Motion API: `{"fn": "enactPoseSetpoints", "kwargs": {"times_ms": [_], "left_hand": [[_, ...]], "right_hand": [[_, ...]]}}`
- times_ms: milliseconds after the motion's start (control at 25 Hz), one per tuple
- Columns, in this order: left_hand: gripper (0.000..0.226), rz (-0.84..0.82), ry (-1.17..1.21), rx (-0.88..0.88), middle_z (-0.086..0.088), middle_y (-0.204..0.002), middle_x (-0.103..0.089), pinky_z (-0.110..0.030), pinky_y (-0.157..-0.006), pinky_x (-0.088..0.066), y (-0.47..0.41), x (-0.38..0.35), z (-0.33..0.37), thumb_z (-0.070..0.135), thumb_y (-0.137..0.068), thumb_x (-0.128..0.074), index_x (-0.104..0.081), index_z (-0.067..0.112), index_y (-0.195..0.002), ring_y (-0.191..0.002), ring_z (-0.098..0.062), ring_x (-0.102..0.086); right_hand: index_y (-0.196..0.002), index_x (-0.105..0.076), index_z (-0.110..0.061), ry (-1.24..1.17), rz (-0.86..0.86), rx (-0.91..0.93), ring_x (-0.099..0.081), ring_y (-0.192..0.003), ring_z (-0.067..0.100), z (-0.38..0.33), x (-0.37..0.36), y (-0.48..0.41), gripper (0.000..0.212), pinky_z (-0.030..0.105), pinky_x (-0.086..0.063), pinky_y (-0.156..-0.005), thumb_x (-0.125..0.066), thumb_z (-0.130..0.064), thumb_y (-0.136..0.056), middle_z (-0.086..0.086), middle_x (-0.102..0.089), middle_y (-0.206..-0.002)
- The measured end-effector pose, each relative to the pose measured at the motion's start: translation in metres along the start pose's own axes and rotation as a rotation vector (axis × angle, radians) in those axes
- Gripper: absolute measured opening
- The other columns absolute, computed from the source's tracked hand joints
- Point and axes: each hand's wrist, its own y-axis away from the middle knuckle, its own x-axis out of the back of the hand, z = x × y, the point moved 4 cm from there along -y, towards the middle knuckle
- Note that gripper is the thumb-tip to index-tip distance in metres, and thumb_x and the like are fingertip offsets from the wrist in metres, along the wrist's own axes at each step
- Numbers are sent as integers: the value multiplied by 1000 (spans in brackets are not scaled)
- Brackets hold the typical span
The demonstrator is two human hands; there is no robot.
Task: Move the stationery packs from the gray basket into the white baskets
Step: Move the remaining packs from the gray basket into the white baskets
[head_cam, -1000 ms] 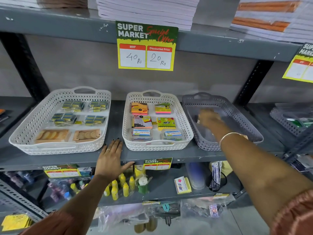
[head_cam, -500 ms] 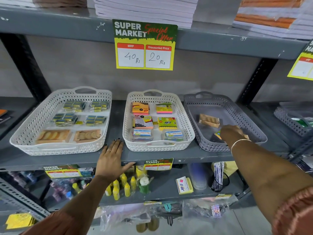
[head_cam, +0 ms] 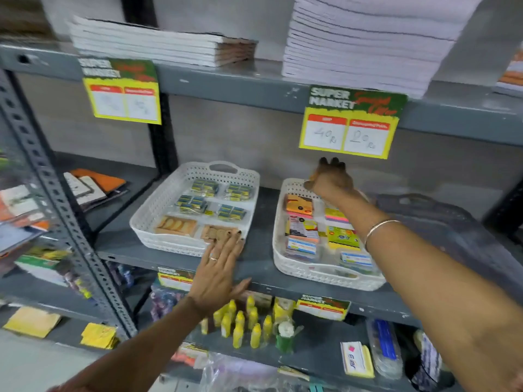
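Two white baskets stand on the grey shelf. The left white basket holds green-yellow packs and tan packs. The middle white basket holds colourful sticky-note packs. My right hand hovers over that basket's far end, fingers closed around a small stationery pack that is mostly hidden; only an orange-tan edge shows. The gray basket is blurred at the right, behind my right forearm. My left hand lies flat on the shelf's front edge, fingertips touching the left basket's front rim.
A yellow price tag hangs just above my right hand. Stacks of notebooks fill the shelf above. Yellow bottles stand on the shelf below. A perforated grey post rises at the left.
My right hand has left the gray basket and swung left and back over the middle white basket's far end. The view has turned left. My left hand has stayed on the shelf edge.
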Motion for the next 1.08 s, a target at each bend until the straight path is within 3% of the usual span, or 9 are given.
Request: {"fn": "enactPoseSetpoints", "kwargs": {"times_ms": [80, 200, 360, 480, 600, 800, 920, 1080], "left_hand": [[83, 18, -49, 161, -18, -146, -30, -40, -112, -4, 1, 18, -47, 61, -84, -35, -27, 0, -139, -135, -29, -21], [94, -95, -87, 304, -20, -145, -33, -41, -111, -4, 6, 31, -102, 72, -83, -20, -30, -3, -138, -135, -31, -26], [102, -145, -107, 296, -16, -143, -39, -40, -112, -7, 6, 25, -122, 79, -77, -16, -30, -1, -139, -134, -28, -31], [100, -125, -147, 265, -15, -140, -43, -46, -111, -17, 8, 20, -126, 79, -77, -19, -33, 0, -137, -132, -27, -34], [99, -114, -147, 255, -14, -141, -42, -45, -112, -17, 8, 21, -128, 78, -76, -22, -33, 1, -138, -133, -26, -33], [106, -121, -141, 261, -14, -143, -40, -44, -112, -14, 7, 21, -128, 82, -74, -7, -30, 2, -139, -134, -25, -30], [106, -105, -148, 249, -14, -144, -39, -43, -113, -14, 7, 20, -128, 82, -75, -8, -31, 2, -140, -135, -24, -29], [99, -63, -109, 272, -16, -145, -35, -41, -114, -1, 7, 26, -118, 78, -78, -21, -32, 1, -139, -136, -26, -26]], "right_hand": [[-134, -41, -10, -68, -58, 164, -39, -130, 34, -65, -21, 5, 63, 42, -43, -99, -60, -38, -81, 16, -42, -137], [-136, -43, -11, -85, -189, 389, -40, -132, 34, -140, -60, 26, 65, 39, -43, -102, -62, -34, -78, 16, -42, -141], [-132, -45, -12, 11, -404, 561, -40, -131, 34, -188, -111, 49, 64, 41, -42, -101, -65, -36, -77, 17, -40, -141], [-132, -46, -13, 125, -478, 586, -36, -133, 33, -192, -137, 57, 58, 43, -39, -103, -62, -35, -80, 17, -40, -141], [-136, -44, -16, 198, -486, 609, -35, -134, 32, -193, -142, 56, 61, 42, -38, -103, -61, -36, -81, 16, -41, -142], [-140, -40, -14, 210, -549, 615, -37, -133, 33, -190, -146, 51, 66, 42, -38, -106, -59, -42, -83, 17, -40, -145], [-145, -33, -11, 67, -454, 567, -35, -137, 33, -173, -129, 38, 72, 43, -37, -109, -54, -48, -88, 18, -34, -150], [-137, -44, -8, -29, -261, 499, -41, -132, 34, -117, -88, 18, 56, 40, -41, -104, -53, -41, -92, 19, -43, -142]]}}
